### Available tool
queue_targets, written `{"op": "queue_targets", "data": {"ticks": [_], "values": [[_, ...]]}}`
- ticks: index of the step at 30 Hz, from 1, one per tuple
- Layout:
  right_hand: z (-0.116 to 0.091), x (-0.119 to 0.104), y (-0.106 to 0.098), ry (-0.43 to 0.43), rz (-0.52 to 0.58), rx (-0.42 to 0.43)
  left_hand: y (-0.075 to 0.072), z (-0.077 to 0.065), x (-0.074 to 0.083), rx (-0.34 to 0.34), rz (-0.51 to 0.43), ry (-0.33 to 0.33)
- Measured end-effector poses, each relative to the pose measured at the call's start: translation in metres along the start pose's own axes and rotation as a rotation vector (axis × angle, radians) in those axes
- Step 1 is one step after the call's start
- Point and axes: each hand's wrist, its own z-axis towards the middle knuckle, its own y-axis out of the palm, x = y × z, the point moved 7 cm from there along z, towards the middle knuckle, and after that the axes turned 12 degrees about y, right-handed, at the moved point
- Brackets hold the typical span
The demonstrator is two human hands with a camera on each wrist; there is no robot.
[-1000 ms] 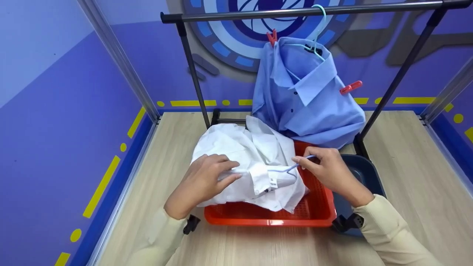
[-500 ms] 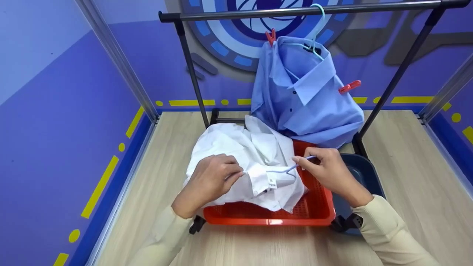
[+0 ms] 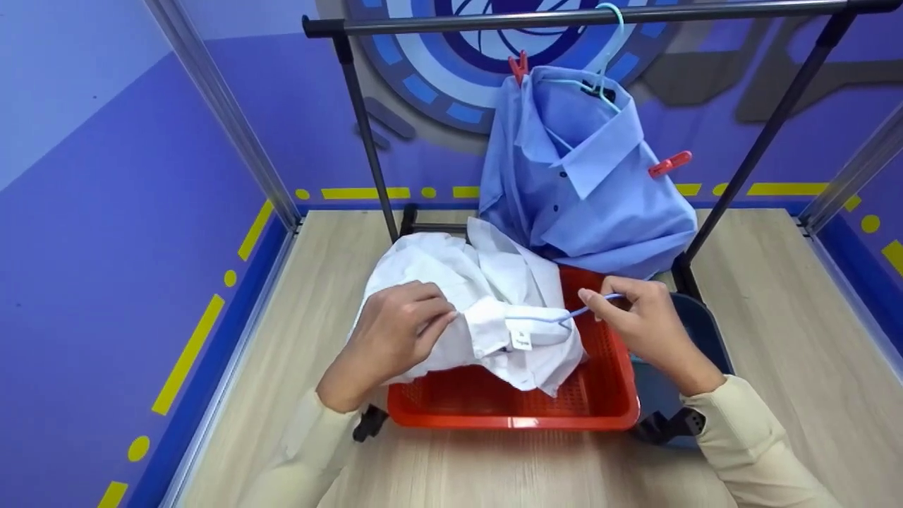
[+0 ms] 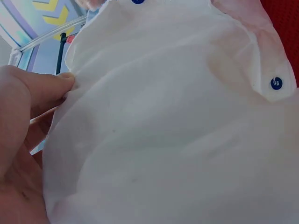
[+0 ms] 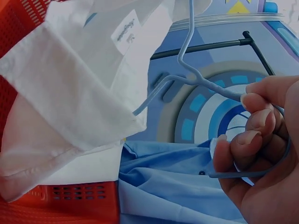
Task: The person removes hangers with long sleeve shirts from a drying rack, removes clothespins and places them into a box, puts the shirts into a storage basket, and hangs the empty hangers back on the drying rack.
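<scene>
A white collared shirt [image 3: 423,268] lies bunched over a red basket, its collar and label facing up. My left hand [image 3: 391,335] pinches the shirt's cloth between thumb and fingers, left of the collar; the left wrist view shows the thumb [image 4: 56,86] on the fabric edge. Inside the collar sits a thin blue hanger [image 5: 217,88], its lower arms partly hidden by the shirt. My right hand [image 3: 645,324] holds the hanger by its hook, fingers curled round it in the right wrist view. Dark blue buttons [image 4: 276,83] show on the shirt.
The red basket [image 3: 515,423] stands on the wooden table, with a dark blue bin [image 3: 705,331] to its right. Behind, a blue shirt [image 3: 600,212] hangs from a black rack [image 3: 458,25] on a pale green hanger, with red clothespins [image 3: 670,164] clipped to it.
My left fingers have closed from a looser grasp into a pinch on the cloth. My right hand has shifted slightly right with the hanger, and the collar has risen a little.
</scene>
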Motion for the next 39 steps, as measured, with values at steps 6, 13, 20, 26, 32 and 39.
{"op": "queue_targets", "data": {"ticks": [6, 13, 20, 26, 32, 39], "values": [[-0.003, 0.008, -0.006, 0.078, 0.044, -0.012, -0.010, 0.000, -0.003, 0.043, -0.020, 0.000], [-0.010, -0.014, -0.016, 0.071, 0.094, -0.004, -0.022, -0.002, -0.006, 0.098, -0.024, 0.022], [-0.008, 0.003, -0.020, 0.081, 0.129, 0.003, -0.034, -0.005, -0.010, 0.129, -0.006, 0.017], [-0.003, 0.038, -0.016, 0.119, 0.187, -0.019, -0.045, -0.007, -0.012, 0.217, -0.016, 0.050], [-0.005, 0.049, -0.016, 0.130, 0.341, -0.017, -0.054, -0.010, -0.015, 0.267, -0.026, 0.048], [-0.008, 0.045, -0.010, 0.038, 0.648, -0.083, -0.056, -0.012, -0.020, 0.284, -0.060, 0.027]]}}
